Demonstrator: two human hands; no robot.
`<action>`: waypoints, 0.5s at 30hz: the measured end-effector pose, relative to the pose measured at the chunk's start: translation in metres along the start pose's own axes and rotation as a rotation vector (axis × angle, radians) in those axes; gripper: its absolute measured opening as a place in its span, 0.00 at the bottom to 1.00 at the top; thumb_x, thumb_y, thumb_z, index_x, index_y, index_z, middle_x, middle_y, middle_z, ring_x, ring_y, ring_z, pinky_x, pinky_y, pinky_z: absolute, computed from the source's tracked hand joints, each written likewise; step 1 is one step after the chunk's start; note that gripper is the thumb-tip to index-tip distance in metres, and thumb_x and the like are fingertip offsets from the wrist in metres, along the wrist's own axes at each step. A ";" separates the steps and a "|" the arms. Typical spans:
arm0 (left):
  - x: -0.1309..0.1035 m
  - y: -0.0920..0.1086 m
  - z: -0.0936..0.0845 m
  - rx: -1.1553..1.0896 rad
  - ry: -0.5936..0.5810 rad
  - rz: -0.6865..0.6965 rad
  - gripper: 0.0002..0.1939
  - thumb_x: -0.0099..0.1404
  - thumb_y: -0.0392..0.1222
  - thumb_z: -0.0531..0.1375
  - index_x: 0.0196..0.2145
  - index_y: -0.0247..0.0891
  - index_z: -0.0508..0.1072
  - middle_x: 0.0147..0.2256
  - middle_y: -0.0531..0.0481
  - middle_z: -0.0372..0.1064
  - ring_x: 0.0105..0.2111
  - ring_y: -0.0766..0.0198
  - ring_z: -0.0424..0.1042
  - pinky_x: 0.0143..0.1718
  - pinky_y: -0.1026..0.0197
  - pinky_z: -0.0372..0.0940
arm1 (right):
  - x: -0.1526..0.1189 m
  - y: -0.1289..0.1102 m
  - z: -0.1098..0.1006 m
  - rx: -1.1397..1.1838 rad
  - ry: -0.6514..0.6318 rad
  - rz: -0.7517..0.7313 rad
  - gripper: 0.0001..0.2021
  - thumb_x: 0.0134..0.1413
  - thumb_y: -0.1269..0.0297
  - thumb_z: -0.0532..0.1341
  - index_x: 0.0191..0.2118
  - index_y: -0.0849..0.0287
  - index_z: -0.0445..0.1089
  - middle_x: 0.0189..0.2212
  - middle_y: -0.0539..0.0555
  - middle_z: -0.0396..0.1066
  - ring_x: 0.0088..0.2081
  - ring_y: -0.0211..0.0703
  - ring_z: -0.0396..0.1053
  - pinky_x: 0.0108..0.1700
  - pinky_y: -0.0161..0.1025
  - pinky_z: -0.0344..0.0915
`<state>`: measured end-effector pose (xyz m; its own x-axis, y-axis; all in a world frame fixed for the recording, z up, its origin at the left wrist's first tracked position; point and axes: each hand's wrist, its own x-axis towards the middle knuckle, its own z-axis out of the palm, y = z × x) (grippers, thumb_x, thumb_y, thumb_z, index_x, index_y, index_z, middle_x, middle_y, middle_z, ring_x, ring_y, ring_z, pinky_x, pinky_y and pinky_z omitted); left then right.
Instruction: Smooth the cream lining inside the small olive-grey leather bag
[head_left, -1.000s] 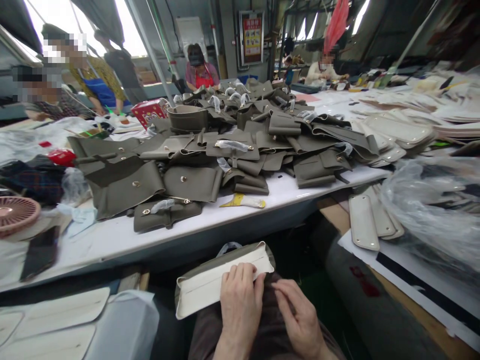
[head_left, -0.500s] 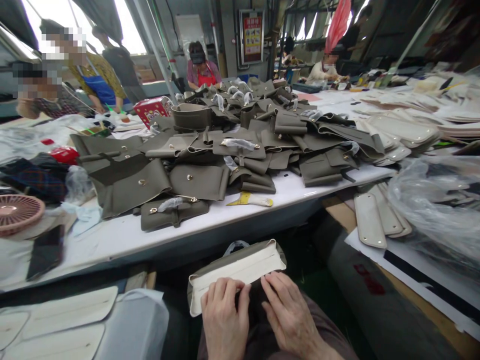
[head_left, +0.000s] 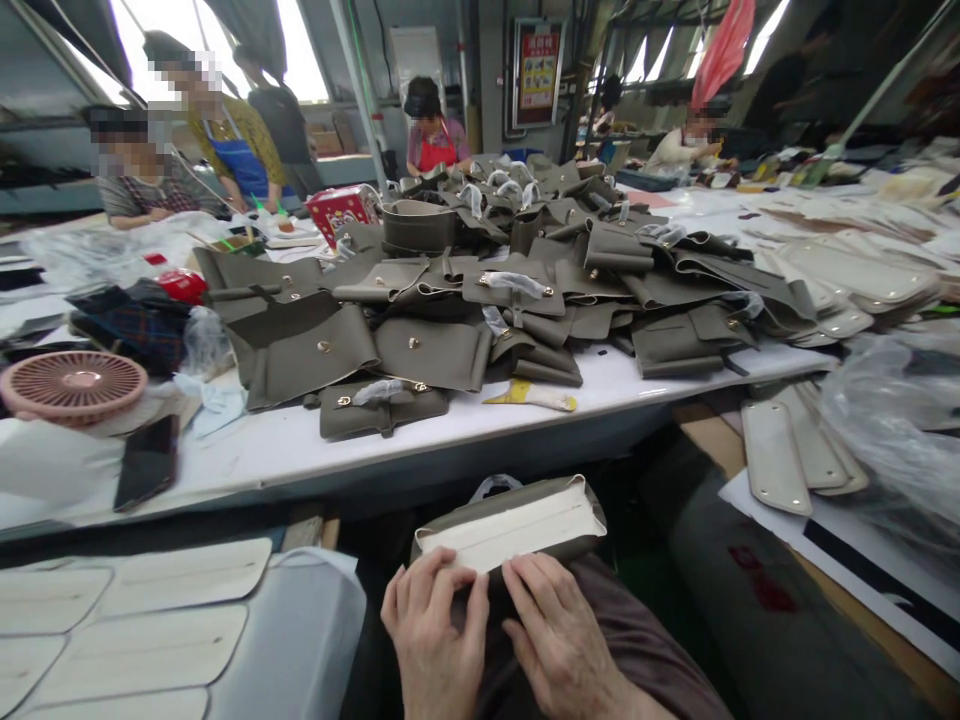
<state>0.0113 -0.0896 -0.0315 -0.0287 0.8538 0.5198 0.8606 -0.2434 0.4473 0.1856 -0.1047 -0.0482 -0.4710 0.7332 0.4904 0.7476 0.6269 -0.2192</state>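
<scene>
A long white worktable (head_left: pixel 480 425) runs across a crowded workshop, heaped with olive-grey bag pieces (head_left: pixel 480 290); other people work at its far side. Below its near edge I see an olive bag panel with a cream lining (head_left: pixel 510 525) resting on the lap. My left hand (head_left: pixel 439 640) has its fingers curled over the panel's near left corner, pinching the edge. My right hand (head_left: pixel 555 635) lies flatter just beside it, fingertips pressing the lining's near edge.
</scene>
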 end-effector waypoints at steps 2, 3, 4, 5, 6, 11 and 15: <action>-0.006 -0.006 0.000 -0.085 0.066 -0.081 0.05 0.63 0.43 0.63 0.37 0.43 0.72 0.47 0.46 0.69 0.50 0.52 0.67 0.56 0.45 0.55 | 0.005 -0.005 0.002 0.007 0.001 -0.020 0.24 0.60 0.74 0.54 0.61 0.75 0.60 0.56 0.68 0.65 0.60 0.59 0.58 0.58 0.54 0.66; -0.011 -0.009 0.001 -0.143 0.103 -0.159 0.08 0.62 0.44 0.63 0.39 0.43 0.72 0.50 0.45 0.68 0.52 0.51 0.66 0.57 0.45 0.55 | 0.007 -0.007 0.002 0.008 -0.003 -0.033 0.25 0.60 0.74 0.54 0.62 0.75 0.60 0.56 0.67 0.65 0.60 0.58 0.58 0.58 0.53 0.66; -0.016 -0.011 0.002 -0.218 0.143 -0.269 0.11 0.62 0.46 0.64 0.41 0.43 0.71 0.52 0.45 0.66 0.55 0.51 0.64 0.58 0.46 0.55 | 0.008 -0.008 0.003 0.008 -0.011 -0.045 0.25 0.59 0.74 0.54 0.62 0.75 0.60 0.57 0.67 0.65 0.60 0.58 0.57 0.59 0.53 0.66; -0.021 -0.014 0.004 -0.317 0.184 -0.411 0.13 0.61 0.48 0.64 0.43 0.43 0.71 0.55 0.45 0.65 0.57 0.51 0.63 0.60 0.46 0.55 | 0.010 -0.010 0.004 0.007 -0.019 -0.058 0.25 0.59 0.73 0.54 0.62 0.75 0.59 0.57 0.67 0.65 0.60 0.58 0.57 0.59 0.53 0.65; -0.026 -0.016 0.007 -0.449 0.235 -0.587 0.16 0.61 0.50 0.63 0.45 0.43 0.70 0.56 0.46 0.63 0.58 0.51 0.62 0.61 0.48 0.55 | 0.012 -0.011 0.005 0.005 -0.028 -0.071 0.26 0.59 0.73 0.54 0.62 0.75 0.59 0.57 0.66 0.65 0.60 0.58 0.57 0.59 0.52 0.65; -0.048 -0.026 0.042 -1.305 0.277 -1.645 0.20 0.69 0.57 0.52 0.43 0.39 0.70 0.48 0.41 0.70 0.54 0.53 0.69 0.60 0.49 0.61 | 0.015 -0.016 0.014 -0.001 -0.007 -0.120 0.25 0.60 0.72 0.54 0.62 0.75 0.60 0.56 0.66 0.66 0.59 0.57 0.59 0.58 0.51 0.63; -0.051 -0.022 0.070 -1.559 0.142 -1.670 0.15 0.67 0.49 0.55 0.35 0.34 0.73 0.34 0.38 0.74 0.41 0.49 0.77 0.49 0.46 0.71 | 0.017 -0.019 0.021 0.017 0.015 -0.151 0.25 0.61 0.71 0.54 0.63 0.75 0.59 0.57 0.65 0.66 0.60 0.57 0.58 0.60 0.50 0.59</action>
<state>0.0294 -0.0952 -0.1191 -0.1410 0.6030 -0.7852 -0.8734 0.2976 0.3854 0.1538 -0.0984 -0.0529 -0.5702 0.6268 0.5311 0.6611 0.7338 -0.1563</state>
